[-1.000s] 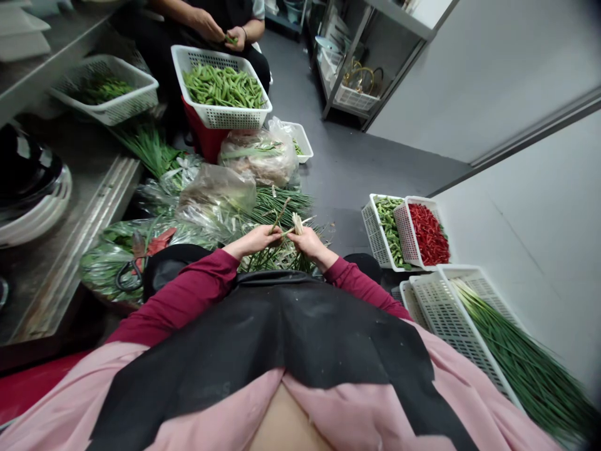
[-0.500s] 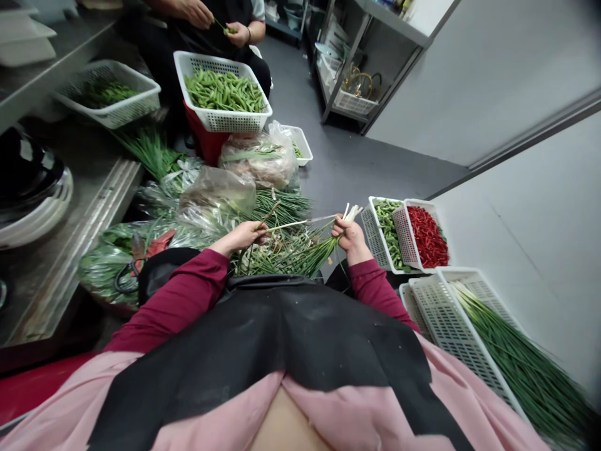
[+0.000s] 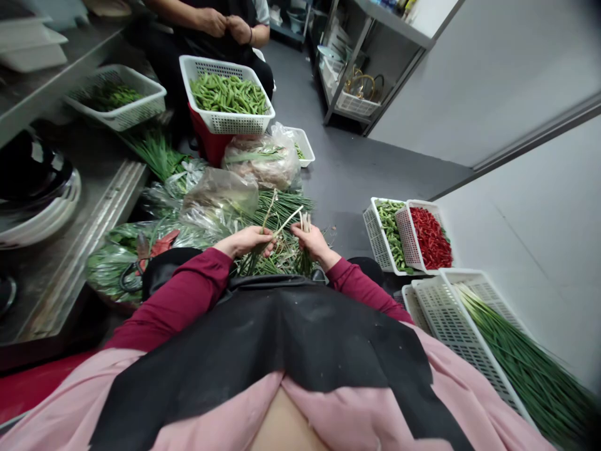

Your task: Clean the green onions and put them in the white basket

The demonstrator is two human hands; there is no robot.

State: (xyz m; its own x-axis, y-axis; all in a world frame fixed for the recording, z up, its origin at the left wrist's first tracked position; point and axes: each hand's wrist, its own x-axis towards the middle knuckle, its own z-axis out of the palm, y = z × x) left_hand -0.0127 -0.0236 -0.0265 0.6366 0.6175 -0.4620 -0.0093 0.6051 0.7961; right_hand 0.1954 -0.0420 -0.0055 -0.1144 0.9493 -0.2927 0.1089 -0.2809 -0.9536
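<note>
My left hand (image 3: pixel 250 240) is closed on a few green chive stalks (image 3: pixel 275 223) above my lap. My right hand (image 3: pixel 313 241) grips a small bunch of chives with pale cut ends (image 3: pixel 305 220) pointing up. The two hands are close together, almost touching. Under them lies a loose pile of chives (image 3: pixel 282 257) against my black apron (image 3: pixel 282 338).
A white basket of cleaned chives (image 3: pixel 507 351) lies at my right, with baskets of green chillies (image 3: pixel 389 228) and red chillies (image 3: pixel 428 235) beyond. Plastic bags of greens (image 3: pixel 220 194) sit ahead. Another person's hands (image 3: pixel 225 26) work over a basket of green pods (image 3: pixel 228 94). A steel counter (image 3: pixel 70 207) runs along the left.
My right hand had swung out to the right with its bunch half a second ago; it has come back to the middle beside the left hand. The other person's hands have drawn together.
</note>
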